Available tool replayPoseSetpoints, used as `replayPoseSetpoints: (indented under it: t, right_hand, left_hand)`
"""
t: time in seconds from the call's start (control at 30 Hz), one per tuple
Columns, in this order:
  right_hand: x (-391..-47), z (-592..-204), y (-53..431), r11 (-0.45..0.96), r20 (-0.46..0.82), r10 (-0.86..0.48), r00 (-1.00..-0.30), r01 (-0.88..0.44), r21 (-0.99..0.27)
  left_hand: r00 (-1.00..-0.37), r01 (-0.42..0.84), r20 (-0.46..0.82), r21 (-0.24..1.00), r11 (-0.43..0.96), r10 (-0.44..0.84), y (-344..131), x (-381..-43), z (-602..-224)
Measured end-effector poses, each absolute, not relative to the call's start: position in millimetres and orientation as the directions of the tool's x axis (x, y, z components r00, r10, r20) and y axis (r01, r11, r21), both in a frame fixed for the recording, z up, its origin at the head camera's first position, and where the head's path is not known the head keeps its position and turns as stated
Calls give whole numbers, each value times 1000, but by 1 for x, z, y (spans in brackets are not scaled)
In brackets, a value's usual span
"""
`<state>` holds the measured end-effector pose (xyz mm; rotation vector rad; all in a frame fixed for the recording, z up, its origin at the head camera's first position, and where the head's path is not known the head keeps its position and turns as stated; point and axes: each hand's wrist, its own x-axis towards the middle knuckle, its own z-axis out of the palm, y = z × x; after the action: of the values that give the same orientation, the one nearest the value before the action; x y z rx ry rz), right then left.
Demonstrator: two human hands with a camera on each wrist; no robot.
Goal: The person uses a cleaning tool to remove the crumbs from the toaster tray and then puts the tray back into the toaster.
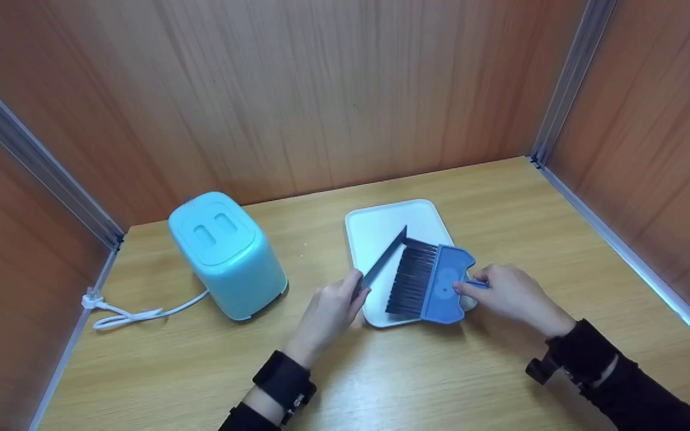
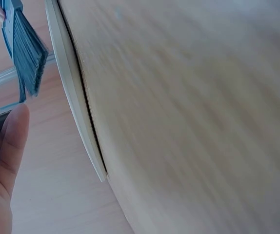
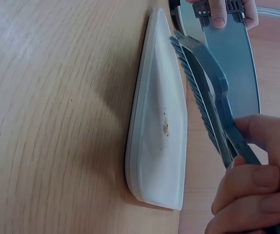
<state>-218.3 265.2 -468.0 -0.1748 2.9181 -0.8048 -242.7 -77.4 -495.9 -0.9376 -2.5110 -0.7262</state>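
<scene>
Left hand (image 1: 330, 302) first: its thumb and fingers pinch the end of a thin, smooth grey panel (image 3: 235, 68), tilted up edge-on, with little perforations by the grip. Over to the right hand (image 1: 510, 293), fingers curled round the slim handle of a blue brush (image 1: 444, 287), its wide body notched at the corners, stiff dark bristles fanning toward the panel; whether they touch it, I can't tell. Just beyond and between the hands, below both tools, lies a white tray (image 1: 375, 224), smooth, round-cornered and shallow-rimmed, with brownish crumbs (image 3: 166, 127) speckling its floor. Farther out, left of the left hand, stands a glossy turquoise toaster (image 1: 249, 269), a rounded block with two slot shapes on top, a looped white cord (image 1: 132, 315) trailing from it. All on a wood-grained table (image 1: 189, 371), walled by streaky reddish-brown panelling (image 1: 333, 90).
</scene>
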Motion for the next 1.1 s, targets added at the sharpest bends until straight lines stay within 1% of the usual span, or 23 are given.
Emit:
replayPoseSetpoints:
  t: [0.13, 0.27, 0.4, 0.63, 0.77, 1.1]
  right_hand:
    - [-214, -466, 266, 848, -89, -157, -984, -88, -523]
    - [-210, -464, 265, 841, -67, -183, -981, -120, -528]
    - [-205, -460, 263, 836, -60, -179, -982, -120, -535]
    - [-205, -453, 262, 851, -33, -125, -992, -90, -518]
    - [-208, -454, 263, 856, -40, -93, -995, -60, -514]
    - [-212, -463, 266, 869, -46, -124, -991, -86, -487]
  left_hand:
    - [-723, 675, 490, 350, 649, 488, -78, -241, -494]
    - [-702, 688, 519, 316, 653, 488, -78, -241, -494]
    - [-690, 694, 534, 298, 655, 488, -78, -241, -494]
    - [-700, 689, 523, 314, 653, 487, -77, -241, -495]
    - [-707, 686, 509, 329, 649, 490, -77, -241, -494]
    - [-735, 667, 468, 363, 651, 491, -77, -240, -492]
